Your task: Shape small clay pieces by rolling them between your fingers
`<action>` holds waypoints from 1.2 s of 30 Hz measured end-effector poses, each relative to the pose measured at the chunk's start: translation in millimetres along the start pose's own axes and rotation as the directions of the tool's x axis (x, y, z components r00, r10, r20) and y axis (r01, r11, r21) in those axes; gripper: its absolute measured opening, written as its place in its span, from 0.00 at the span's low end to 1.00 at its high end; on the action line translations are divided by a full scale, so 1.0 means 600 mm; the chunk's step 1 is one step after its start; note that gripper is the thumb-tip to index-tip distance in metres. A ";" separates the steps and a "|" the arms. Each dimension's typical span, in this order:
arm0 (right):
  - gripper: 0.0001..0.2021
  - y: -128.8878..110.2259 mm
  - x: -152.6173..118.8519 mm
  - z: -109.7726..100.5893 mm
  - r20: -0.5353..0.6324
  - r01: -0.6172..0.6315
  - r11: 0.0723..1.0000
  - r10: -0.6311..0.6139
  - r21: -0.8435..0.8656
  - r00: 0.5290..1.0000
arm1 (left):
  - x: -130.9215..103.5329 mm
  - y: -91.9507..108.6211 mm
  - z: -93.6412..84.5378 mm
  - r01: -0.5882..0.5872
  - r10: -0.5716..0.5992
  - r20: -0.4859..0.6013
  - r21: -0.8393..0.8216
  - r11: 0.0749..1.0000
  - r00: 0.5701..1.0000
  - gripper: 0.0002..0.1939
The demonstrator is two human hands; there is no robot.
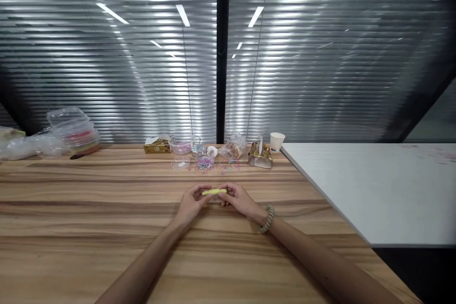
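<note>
Between my two hands is a small, slim yellow piece (214,192), lying level; its exact kind is too small to make out. My left hand (194,202) pinches its left end between thumb and fingers. The right end is pinched by my right hand (237,198), which has a coiled band (268,219) at the wrist. Just beyond the hands, small pink, purple and blue pieces (228,168) are scattered on the wood. A clear jar (204,158) filled with similar pieces stands among them, beside a clear round lid (180,164).
Along the back of the wooden table (71,228) stand a gold box (157,146), a clear tub (181,145), a crumpled plastic bag (234,146), a gold pack (260,155) and a paper cup (277,141). Stacked plastic containers (76,133) sit far left. A white table (363,194) adjoins at right.
</note>
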State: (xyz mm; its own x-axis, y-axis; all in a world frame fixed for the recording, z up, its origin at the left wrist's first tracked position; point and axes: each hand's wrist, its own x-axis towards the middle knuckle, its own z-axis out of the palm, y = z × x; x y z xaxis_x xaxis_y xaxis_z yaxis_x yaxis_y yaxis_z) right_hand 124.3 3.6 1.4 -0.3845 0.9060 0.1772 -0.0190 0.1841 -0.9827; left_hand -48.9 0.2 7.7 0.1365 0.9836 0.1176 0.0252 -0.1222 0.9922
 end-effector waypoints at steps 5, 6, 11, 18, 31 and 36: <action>0.19 -0.001 0.000 0.000 -0.012 0.015 0.999 -0.015 0.029 1.000 | -0.001 0.003 0.000 -0.021 0.021 -0.045 0.009 1.000 0.999 0.18; 0.20 0.000 0.000 0.000 -0.011 0.016 0.999 -0.015 0.029 1.000 | -0.001 0.004 0.000 -0.028 0.028 -0.052 0.002 1.000 0.998 0.17; 0.18 0.007 0.003 -0.003 -0.025 -0.012 1.000 0.011 -0.014 1.000 | 0.000 0.002 0.001 -0.012 0.010 -0.072 -0.028 1.000 0.997 0.18; 0.20 0.015 0.004 -0.003 -0.106 0.023 0.997 -0.015 0.072 0.994 | 0.005 -0.009 -0.003 -0.004 -0.003 -0.113 -0.061 0.998 0.994 0.19; 0.16 0.011 0.003 -0.004 -0.104 0.009 0.994 0.002 0.106 0.995 | 0.001 -0.001 0.002 0.010 -0.010 -0.091 -0.004 1.000 0.996 0.21; 0.17 0.019 0.006 -0.004 -0.084 0.034 0.991 -0.023 0.129 0.996 | 0.000 0.003 0.004 0.042 -0.043 -0.057 -0.019 0.999 0.997 0.21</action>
State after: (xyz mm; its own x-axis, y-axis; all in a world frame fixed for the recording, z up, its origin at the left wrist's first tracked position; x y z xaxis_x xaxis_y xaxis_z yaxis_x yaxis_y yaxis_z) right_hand 125.2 9.9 -9.1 -0.3050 0.9303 0.2040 -0.1511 0.1642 -0.9748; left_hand -46.4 -0.5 9.6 0.0785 0.9939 0.0773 0.0118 -0.0784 0.9969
